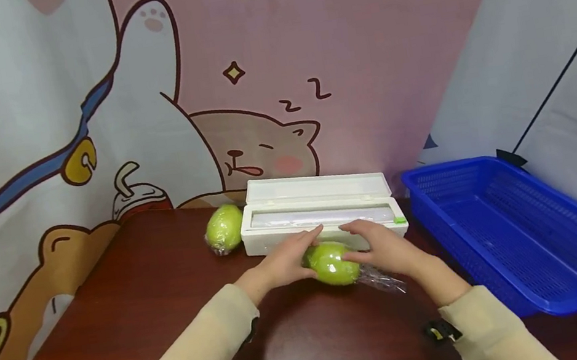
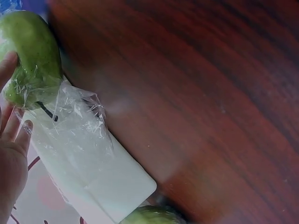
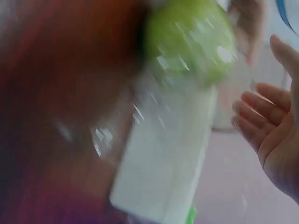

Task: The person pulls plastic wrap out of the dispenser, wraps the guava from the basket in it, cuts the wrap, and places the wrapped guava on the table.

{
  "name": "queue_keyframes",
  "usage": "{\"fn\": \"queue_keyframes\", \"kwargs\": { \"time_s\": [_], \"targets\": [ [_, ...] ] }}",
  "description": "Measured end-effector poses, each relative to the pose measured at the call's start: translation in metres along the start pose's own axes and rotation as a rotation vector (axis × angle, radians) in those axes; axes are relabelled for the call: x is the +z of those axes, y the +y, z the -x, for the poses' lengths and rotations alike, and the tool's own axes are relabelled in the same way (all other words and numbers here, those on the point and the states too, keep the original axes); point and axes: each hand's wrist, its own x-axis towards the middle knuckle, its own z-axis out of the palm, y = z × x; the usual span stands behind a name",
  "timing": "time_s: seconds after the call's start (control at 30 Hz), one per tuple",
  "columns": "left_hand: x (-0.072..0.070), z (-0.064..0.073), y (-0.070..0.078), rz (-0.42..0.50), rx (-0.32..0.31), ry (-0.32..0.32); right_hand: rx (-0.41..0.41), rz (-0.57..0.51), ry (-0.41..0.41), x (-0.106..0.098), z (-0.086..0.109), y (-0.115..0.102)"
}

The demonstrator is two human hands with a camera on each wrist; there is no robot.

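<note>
A green pear [image 1: 333, 264] in clear plastic wrap is between my two hands, in front of a white cling film box [image 1: 321, 212]. My left hand [image 1: 285, 261] grips its left side, thumb toward me and fingers behind; in the left wrist view the thumb overlaps the pear [image 2: 35, 51] above its dark stem. Loose plastic wrap [image 1: 380, 279] trails from its right end. My right hand [image 1: 385, 246] is spread at the other side; in the right wrist view its fingers [image 3: 264, 109] stand relaxed, apart from the blurred pear [image 3: 189, 39].
The cling film box has its lid raised, and a film roll [image 1: 322, 216] shows inside. Another wrapped green pear [image 1: 225, 229] rests left of the box. A blue plastic basket [image 1: 476, 239] stands on the right of the dark wooden table [image 1: 135, 315]. A printed cloth hangs behind.
</note>
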Motion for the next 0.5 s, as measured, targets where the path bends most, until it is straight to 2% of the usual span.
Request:
{"fn": "queue_keyframes", "kwargs": {
  "time_s": [0.1,0.2,0.4,0.5],
  "targets": [
    [0.002,0.001,0.000,0.005,-0.006,-0.002,-0.037,0.055,-0.064,0.018,-0.001,-0.005],
    [0.003,0.002,-0.001,0.024,-0.027,0.001,-0.065,0.097,-0.091,0.033,0.002,-0.003],
    [-0.003,0.011,-0.005,0.095,-0.046,0.012,-0.102,0.113,-0.069,0.046,0.005,0.005],
    [-0.007,0.020,-0.010,0.108,-0.097,0.041,-0.094,0.108,-0.056,0.047,0.005,0.007]
  ]
}}
